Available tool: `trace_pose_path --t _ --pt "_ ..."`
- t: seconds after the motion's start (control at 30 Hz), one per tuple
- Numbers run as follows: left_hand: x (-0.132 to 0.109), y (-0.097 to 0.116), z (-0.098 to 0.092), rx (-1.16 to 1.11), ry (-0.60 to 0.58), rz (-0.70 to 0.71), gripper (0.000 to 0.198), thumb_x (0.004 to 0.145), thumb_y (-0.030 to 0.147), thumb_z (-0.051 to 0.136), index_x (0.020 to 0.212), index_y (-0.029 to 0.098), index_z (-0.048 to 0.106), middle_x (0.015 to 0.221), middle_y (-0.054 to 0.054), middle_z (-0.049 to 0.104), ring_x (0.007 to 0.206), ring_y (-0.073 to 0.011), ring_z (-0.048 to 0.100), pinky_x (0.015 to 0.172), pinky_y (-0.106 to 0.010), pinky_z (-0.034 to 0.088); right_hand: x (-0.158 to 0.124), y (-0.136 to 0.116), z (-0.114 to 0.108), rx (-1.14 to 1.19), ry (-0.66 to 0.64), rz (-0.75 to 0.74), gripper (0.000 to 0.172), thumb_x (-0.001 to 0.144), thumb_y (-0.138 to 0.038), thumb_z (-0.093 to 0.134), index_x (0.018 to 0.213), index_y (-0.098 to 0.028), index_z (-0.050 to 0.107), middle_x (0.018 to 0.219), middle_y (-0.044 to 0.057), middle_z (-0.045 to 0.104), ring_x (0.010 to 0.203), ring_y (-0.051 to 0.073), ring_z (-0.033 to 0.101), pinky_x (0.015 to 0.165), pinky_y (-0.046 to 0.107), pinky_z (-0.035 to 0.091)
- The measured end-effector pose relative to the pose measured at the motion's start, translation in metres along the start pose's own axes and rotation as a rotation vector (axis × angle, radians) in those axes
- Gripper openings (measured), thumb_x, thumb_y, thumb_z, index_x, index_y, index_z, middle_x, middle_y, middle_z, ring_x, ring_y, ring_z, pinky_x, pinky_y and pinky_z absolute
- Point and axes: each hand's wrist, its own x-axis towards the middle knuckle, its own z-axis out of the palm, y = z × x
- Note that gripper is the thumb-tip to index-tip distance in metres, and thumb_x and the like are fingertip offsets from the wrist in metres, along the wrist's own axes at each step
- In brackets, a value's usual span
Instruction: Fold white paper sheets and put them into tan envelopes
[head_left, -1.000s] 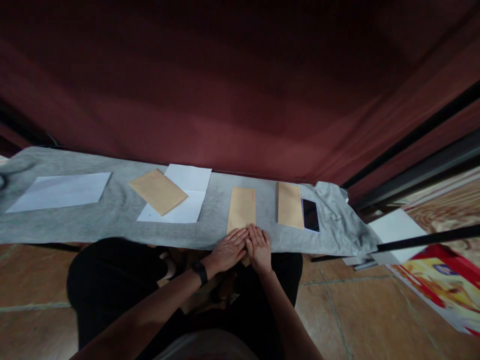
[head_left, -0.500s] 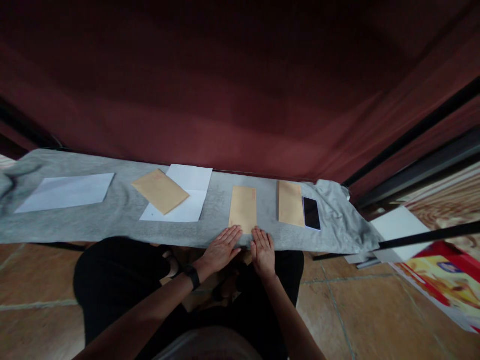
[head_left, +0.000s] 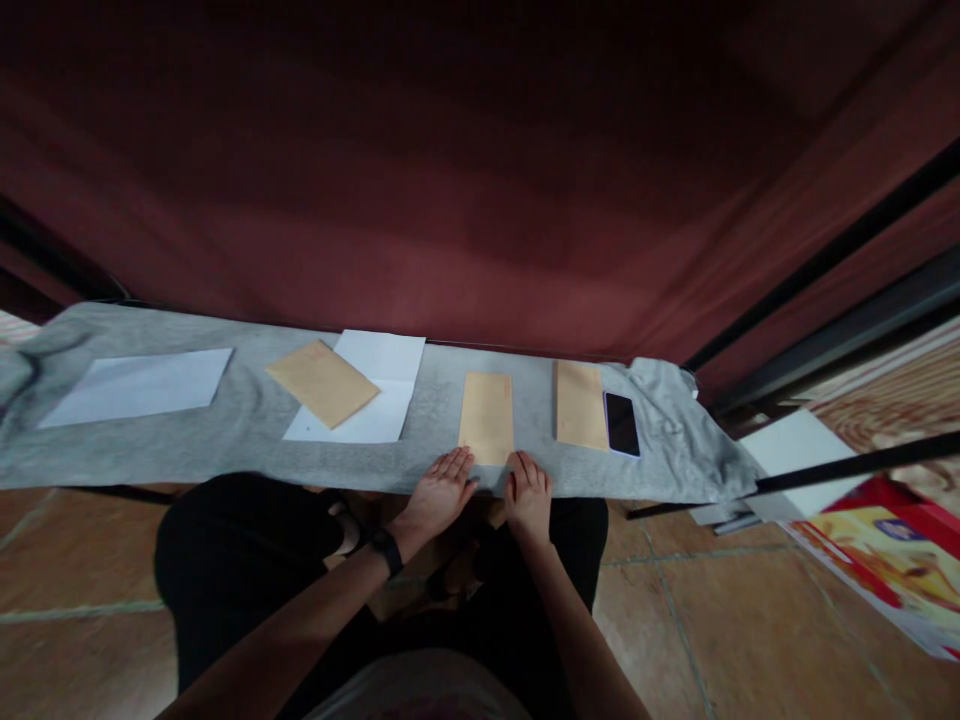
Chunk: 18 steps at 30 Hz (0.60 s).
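A tan envelope [head_left: 487, 418] lies flat on the grey cloth, upright to my view, in front of me. My left hand [head_left: 440, 490] rests at its lower left corner with the fingers extended and the thumb apart. At the lower right corner is my right hand [head_left: 529, 492], its fingers slightly bent and its fingertips near the envelope's edge; nothing shows in its grasp. To the right lies a stack of tan envelopes [head_left: 581, 405]. Another tan envelope [head_left: 322, 384] sits at an angle on a creased white sheet [head_left: 390, 405] to the left.
A phone [head_left: 622, 424] lies beside the right-hand envelopes. Another white sheet [head_left: 139, 387] is at the far left of the cloth-covered table [head_left: 442, 455]. A dark red surface rises behind. A red and yellow box [head_left: 892, 560] stands at the lower right, near black bars.
My left hand has drawn back slightly to the left. The fingers of my right hand have bent a little more. The envelopes keep their places on the cloth.
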Motion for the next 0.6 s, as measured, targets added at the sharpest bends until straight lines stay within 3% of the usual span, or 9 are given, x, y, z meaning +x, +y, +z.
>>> trace_pose_path --t 0.2,0.37,0.5,0.6 --pt "0.009 0.007 0.001 -0.003 -0.005 -0.043 0.041 0.101 0.027 0.045 0.133 0.009 0.063 0.138 -0.02 0.064 0.133 -0.03 0.058 0.11 -0.046 0.047 0.029 -0.015 -0.002 0.165 -0.036 0.302 0.032 0.094 -0.024 0.049 0.12 -0.017 0.068 0.128 0.017 0.065 0.117 0.033 0.057 0.102 0.049 0.041" --pt "0.017 0.012 -0.007 0.011 -0.025 -0.046 0.034 0.099 0.019 0.049 0.127 0.009 0.065 0.133 -0.019 0.066 0.126 -0.0288 0.061 0.107 -0.042 0.047 0.045 -0.01 -0.001 0.735 0.018 0.573 0.014 0.08 -0.026 0.061 0.091 -0.021 0.067 0.105 0.011 0.07 0.107 0.028 0.062 0.101 0.045 0.046" --pt "0.025 0.02 -0.014 0.037 -0.039 -0.067 0.034 0.097 0.016 0.048 0.128 0.011 0.062 0.128 -0.017 0.066 0.119 -0.0287 0.062 0.101 -0.042 0.049 0.048 -0.013 0.009 0.95 -0.008 0.649 0.023 0.079 -0.039 0.063 0.094 -0.022 0.062 0.08 0.001 0.069 0.075 0.021 0.068 0.075 0.035 0.057" --pt "0.03 0.027 -0.015 0.068 -0.059 -0.103 0.036 0.096 0.017 0.048 0.129 0.011 0.061 0.123 -0.018 0.067 0.115 -0.0298 0.062 0.099 -0.043 0.05 0.048 -0.022 0.018 1.118 -0.037 0.705 0.031 0.076 -0.049 0.067 0.089 -0.022 0.06 0.071 -0.001 0.068 0.059 0.018 0.067 0.057 0.03 0.057"
